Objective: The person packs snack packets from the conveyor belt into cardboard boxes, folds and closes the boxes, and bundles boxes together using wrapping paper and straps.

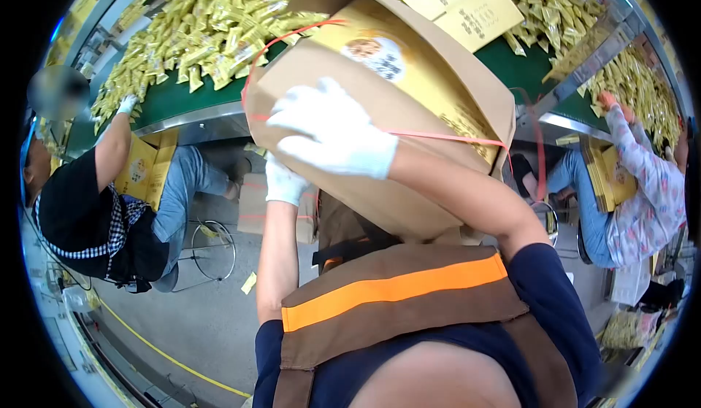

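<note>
In front of my chest a bundle of flat yellow printed cartons (380,54) leans tilted at the conveyor's edge. Brown kraft paper (292,72) wraps it partly, and the cartons' printed face shows at the opening. Pinkish-red strapping (445,137) runs across the bundle and loops loosely at its upper left. My right hand (332,132), in a white glove, lies on the paper with fingers spread. Lower down, my white-gloved left hand (285,183) is against the bundle's lower left side, its fingers hidden.
A green conveyor (179,101) carries heaps of small yellow packets (212,32) and more yellow cartons (478,17). Seated co-workers flank me, one in a black shirt (77,204) on the left, one in patterned sleeves (646,204) on the right. A strapped brown package (255,207) rests below.
</note>
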Tool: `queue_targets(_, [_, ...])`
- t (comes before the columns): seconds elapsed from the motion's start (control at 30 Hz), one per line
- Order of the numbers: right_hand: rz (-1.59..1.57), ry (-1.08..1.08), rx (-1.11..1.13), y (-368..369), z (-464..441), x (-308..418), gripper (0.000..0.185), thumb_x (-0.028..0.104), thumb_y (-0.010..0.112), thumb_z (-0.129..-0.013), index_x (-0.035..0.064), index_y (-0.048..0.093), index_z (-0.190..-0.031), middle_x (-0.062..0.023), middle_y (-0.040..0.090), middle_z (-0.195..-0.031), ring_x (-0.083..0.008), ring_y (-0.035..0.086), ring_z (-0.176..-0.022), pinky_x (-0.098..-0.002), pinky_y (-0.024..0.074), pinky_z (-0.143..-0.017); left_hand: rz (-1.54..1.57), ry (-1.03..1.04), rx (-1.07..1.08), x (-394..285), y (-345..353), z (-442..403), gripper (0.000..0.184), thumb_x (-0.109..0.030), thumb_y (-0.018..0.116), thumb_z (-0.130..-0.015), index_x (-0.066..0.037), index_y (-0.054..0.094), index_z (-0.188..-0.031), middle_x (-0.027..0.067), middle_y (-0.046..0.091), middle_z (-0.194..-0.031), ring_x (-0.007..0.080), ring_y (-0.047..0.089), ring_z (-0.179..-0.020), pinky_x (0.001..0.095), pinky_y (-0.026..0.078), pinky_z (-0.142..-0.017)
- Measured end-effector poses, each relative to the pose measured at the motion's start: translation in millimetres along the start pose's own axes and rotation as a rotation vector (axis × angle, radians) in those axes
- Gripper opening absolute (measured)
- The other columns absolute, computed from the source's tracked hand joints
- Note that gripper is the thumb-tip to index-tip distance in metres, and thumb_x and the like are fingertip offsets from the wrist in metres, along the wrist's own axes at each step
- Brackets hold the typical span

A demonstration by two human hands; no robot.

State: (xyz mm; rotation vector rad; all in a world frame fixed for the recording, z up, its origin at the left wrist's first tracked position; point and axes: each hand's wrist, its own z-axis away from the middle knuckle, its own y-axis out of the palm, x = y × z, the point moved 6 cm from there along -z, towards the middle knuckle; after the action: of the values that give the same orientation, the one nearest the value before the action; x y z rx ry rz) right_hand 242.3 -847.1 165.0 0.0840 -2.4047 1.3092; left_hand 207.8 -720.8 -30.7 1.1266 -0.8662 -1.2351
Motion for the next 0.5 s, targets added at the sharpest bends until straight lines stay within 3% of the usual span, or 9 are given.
queue_targets(0.07, [-0.224, 0.061, 0.356, 21, -11, 3, 0.04, 0.035, 0.058, -0.092, 0.0122, 0.061, -0.124, -0.0188, 0.051, -0.139, -0.0405, 0.044, -0.131, -0.0441, 0.0357, -0.11, 0.242, -0.117, -0.004, 5, 1, 17, 0.073, -0.067, 0.03, -0.097, -0.017, 0.036, -0.149, 0.0081, 0.036, -0.154, 0.0317, 0.035, -0.14, 0.0499, 0.027, -0.116])
queue_targets(0.1, [-0.21, 0.063, 0.174, 14, -10, -11, 0.04, 0.035, 0.057, -0.093, 0.012, 0.061, -0.125, -0.019, 0.053, -0.137, -0.039, 0.046, -0.13, -0.0435, 0.0363, -0.109, -0.314, 0.135, -0.199, -1, 3, 24, 0.075, -0.069, 0.029, -0.096, -0.018, 0.037, -0.149, 0.0078, 0.036, -0.154, 0.0322, 0.034, -0.141, 0.0516, 0.026, -0.116])
queue_targets(0.17, [-0.169, 0.05, -0.166, -7, 12, -49, 0.04, 0.035, 0.055, -0.094, 0.0117, 0.061, -0.127, -0.0196, 0.056, -0.133, -0.0358, 0.05, -0.126, -0.0424, 0.0376, -0.107, -0.28, 0.117, -0.165, -4, 4, 25, 0.079, -0.072, 0.028, -0.095, -0.017, 0.034, -0.15, 0.0082, 0.034, -0.155, 0.033, 0.032, -0.142, 0.0523, 0.026, -0.116])
queue_targets(0.3, [0.062, 0.831, 0.189, -80, 83, -181, 0.056, 0.046, 0.047, -0.098, 0.0022, 0.056, -0.131, -0.0225, 0.057, -0.133, -0.0338, 0.054, -0.122, -0.0372, 0.0403, -0.104, -0.355, 0.17, -0.058, -4, -7, 27, 0.076, -0.065, 0.041, -0.096, -0.014, 0.031, -0.151, 0.0111, 0.033, -0.156, 0.0331, 0.033, -0.141, 0.0531, 0.028, -0.115])
queue_targets(0.33, [0.202, 0.919, 0.141, -117, 86, -177, 0.056, 0.048, 0.045, -0.099, 0.0027, 0.058, -0.13, -0.0238, 0.06, -0.127, -0.0344, 0.056, -0.117, -0.0369, 0.0412, -0.103, -0.399, 0.122, -0.113, 8, -6, 34, 0.076, -0.064, 0.043, -0.095, -0.014, 0.031, -0.151, 0.011, 0.033, -0.155, 0.0328, 0.034, -0.141, 0.0539, 0.029, -0.114])
queue_targets(0.37, [0.277, 0.768, 0.057, -129, 108, -231, 0.055, 0.047, 0.045, -0.101, 0.003, 0.059, -0.13, -0.019, 0.064, -0.121, -0.0289, 0.059, -0.113, -0.035, 0.0421, -0.102, -0.432, 0.086, -0.175, 24, -3, 46, 0.077, -0.063, 0.045, -0.095, -0.013, 0.03, -0.151, 0.0108, 0.034, -0.155, 0.0326, 0.035, -0.14, 0.0546, 0.03, -0.113])
queue_targets(0.43, [-0.72, 1.278, 0.131, -123, 147, -266, 0.056, 0.044, 0.051, -0.1, 0.0016, 0.053, -0.137, -0.0081, 0.058, -0.135, -0.0133, 0.055, -0.12, -0.0281, 0.0426, -0.102, -0.49, 0.037, -0.341, 57, -13, 68, 0.076, -0.063, 0.048, -0.095, -0.015, 0.031, -0.151, 0.0098, 0.036, -0.154, 0.0314, 0.038, -0.138, 0.0558, 0.034, -0.11])
queue_targets(0.47, [-0.891, 1.033, 0.007, -118, 160, -281, 0.048, 0.04, 0.051, -0.101, 0.0048, 0.057, -0.134, -0.0092, 0.062, -0.13, -0.0132, 0.06, -0.111, -0.0274, 0.0471, -0.096, -0.511, 0.011, -0.423, 72, -22, 76, 0.074, -0.063, 0.044, -0.096, -0.017, 0.028, -0.151, 0.0079, 0.036, -0.153, 0.0316, 0.038, -0.138, 0.0591, 0.037, -0.107])
queue_targets(0.5, [-1.06, 1.183, 0.186, -105, 183, -307, 0.043, 0.036, 0.051, -0.102, 0.0037, 0.059, -0.13, -0.0081, 0.064, -0.124, -0.0139, 0.062, -0.104, -0.0277, 0.0485, -0.093, -0.493, -0.041, -0.384, 85, -26, 82, 0.07, -0.063, 0.043, -0.097, -0.019, 0.03, -0.15, 0.0055, 0.038, -0.152, 0.0285, 0.039, -0.138, 0.0573, 0.038, -0.106])
